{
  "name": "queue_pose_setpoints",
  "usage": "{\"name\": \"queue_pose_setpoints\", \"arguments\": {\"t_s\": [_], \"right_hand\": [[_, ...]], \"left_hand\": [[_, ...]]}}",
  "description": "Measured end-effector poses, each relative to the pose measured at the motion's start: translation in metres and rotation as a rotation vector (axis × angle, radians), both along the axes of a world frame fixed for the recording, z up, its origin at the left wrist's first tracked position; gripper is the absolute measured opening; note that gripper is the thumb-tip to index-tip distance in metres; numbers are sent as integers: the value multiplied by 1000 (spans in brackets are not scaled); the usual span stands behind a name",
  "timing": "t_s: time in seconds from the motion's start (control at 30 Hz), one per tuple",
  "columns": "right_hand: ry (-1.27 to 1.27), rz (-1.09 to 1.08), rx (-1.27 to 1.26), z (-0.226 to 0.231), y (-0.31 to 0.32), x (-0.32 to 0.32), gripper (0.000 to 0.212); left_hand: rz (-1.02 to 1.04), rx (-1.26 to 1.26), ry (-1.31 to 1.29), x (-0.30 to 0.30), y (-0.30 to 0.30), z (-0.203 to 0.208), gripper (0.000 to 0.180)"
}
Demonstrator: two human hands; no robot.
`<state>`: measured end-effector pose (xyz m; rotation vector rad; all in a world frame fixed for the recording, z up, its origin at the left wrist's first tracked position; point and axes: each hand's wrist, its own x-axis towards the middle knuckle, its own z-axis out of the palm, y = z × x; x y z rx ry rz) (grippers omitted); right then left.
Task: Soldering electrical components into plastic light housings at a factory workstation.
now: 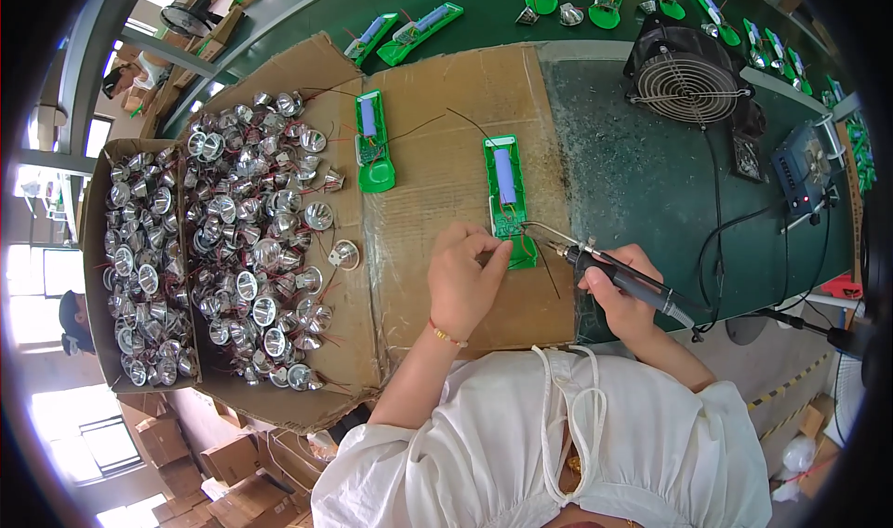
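My right hand [625,295] grips a dark soldering iron [642,289] with a thin metal tube along it. The tip reaches the small circuit board [508,225] inside a green plastic housing [525,256]. A purple-blue cylindrical battery [505,176] lies in the housing above the board. At the board's lower left, thumb and fingers of my left hand [459,277] are pinched together; what is between them is too small to make out. Thin red and black wires run from the board. To the left lies a second open green housing [377,176] with a battery and loose wires.
A cardboard box [340,360] on the left holds many silver reflector cups [265,253]; one cup [344,254] sits apart near the cardboard sheet [437,193]. A black fan [686,86] and a soldering station [802,170] with cables stand right. More green housings [420,33] line the far side.
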<state>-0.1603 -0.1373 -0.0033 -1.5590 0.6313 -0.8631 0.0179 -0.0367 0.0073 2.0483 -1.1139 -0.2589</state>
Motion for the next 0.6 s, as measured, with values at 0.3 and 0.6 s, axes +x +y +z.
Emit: {"name": "queue_pose_setpoints", "arguments": {"t_s": [0.3,0.6], "right_hand": [[49,60,7,-3,-2,0,15],[-54,-51,141,5,-1,-3,13]], "left_hand": [[-8,55,151,5,-5,1,10],[-21,81,183,8,-6,4,11]]}}
